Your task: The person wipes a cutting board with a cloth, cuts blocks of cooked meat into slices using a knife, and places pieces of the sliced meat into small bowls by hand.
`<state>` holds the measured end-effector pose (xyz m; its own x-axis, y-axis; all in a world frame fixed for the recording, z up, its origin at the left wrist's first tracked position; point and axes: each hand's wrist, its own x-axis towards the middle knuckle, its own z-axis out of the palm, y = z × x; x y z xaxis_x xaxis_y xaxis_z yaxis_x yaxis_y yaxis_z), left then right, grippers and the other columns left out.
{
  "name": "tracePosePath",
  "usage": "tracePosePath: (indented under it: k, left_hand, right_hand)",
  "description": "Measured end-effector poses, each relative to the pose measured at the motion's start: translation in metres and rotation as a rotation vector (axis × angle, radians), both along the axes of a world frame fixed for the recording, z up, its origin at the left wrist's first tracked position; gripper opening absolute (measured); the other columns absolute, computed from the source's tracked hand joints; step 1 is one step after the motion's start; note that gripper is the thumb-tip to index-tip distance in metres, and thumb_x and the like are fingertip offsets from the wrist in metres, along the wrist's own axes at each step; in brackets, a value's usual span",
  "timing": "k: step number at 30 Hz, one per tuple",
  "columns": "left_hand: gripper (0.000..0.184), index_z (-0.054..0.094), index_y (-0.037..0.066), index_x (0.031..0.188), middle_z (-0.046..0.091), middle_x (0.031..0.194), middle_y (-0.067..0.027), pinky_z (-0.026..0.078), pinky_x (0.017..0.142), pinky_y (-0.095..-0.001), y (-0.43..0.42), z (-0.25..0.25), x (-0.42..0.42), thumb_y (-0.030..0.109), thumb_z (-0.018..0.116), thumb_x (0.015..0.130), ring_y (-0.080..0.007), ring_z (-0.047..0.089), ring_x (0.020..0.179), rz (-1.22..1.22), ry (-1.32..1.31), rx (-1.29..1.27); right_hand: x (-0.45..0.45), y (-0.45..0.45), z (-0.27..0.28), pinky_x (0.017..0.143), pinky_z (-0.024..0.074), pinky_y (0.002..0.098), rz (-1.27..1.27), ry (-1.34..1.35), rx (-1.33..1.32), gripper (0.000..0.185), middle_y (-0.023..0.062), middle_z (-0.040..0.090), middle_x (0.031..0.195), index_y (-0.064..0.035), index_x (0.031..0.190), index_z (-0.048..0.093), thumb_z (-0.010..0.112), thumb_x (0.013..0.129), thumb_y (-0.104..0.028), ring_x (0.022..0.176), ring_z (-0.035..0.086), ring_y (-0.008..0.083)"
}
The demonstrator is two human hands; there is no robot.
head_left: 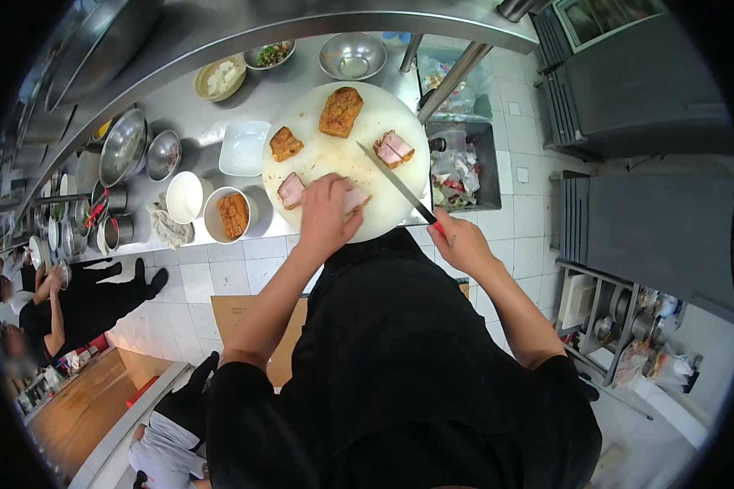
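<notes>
On the round white cutting board [318,106] lie pieces of crisp-skinned roast pork. My left hand [328,213] rests near the board's front, fingers bent over a piece of roast pork [355,199] and partly hiding it. Just left of those fingers is another piece of pork [291,191] with its pale cut side up. My right hand [462,243] grips the red and black handle of a kitchen knife [393,179], its blade pointing up-left across the board. Sliced pork [394,148] sits right of the blade; a browned block [340,112] and a smaller chunk [286,144] are farther back.
Left of the board stand a square white dish [244,147], a white bowl [184,197] and a bowl holding browned pork [232,216]. Metal bowls [352,55] line the steel counter. A grey waste bin [485,187] stands at right. Other people work at far left.
</notes>
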<state>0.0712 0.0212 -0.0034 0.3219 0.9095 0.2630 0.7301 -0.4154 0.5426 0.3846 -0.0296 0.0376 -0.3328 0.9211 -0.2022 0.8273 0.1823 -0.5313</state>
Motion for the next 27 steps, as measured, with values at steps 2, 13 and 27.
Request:
tracePosePath:
  k: [2,13,27]
  left_hand:
    - [0.053,0.062,0.007,0.125,0.059,0.135,-0.0181,0.044,0.104,-0.0514,0.010,-0.003,0.021,0.019,0.087,0.080,-0.0394,0.057,0.125,-0.005,-0.029,-0.016]
    - [0.031,0.070,0.004,0.116,0.064,0.132,-0.0190,0.054,0.102,-0.0490,0.007,-0.018,0.018,0.003,0.081,0.087,-0.0410,0.062,0.120,-0.160,-0.227,0.062]
    - [0.026,0.073,0.005,0.112,0.068,0.130,-0.0158,0.055,0.101,-0.0479,0.003,-0.022,0.018,0.004,0.082,0.088,-0.0401,0.063,0.121,-0.110,-0.274,0.076]
  right_hand:
    - [-0.007,-0.006,0.008,0.068,0.0564,0.0567,-0.030,0.029,0.008,0.020,0.0198,0.075,0.085,-0.0045,0.116,0.056,0.064,0.108,-0.020,0.079,0.073,0.0459]
    - [-0.010,-0.028,0.065,0.062,0.0573,0.0538,0.113,-0.240,0.014,0.017,0.0207,0.073,0.080,-0.0041,0.110,0.056,0.062,0.110,-0.021,0.071,0.074,0.0419]
    - [-0.055,0.039,-0.012,0.067,0.0556,0.0605,0.134,-0.100,-0.057,0.022,0.0255,0.074,0.081,-0.0029,0.112,0.051,0.059,0.110,-0.023,0.079,0.075,0.0481]
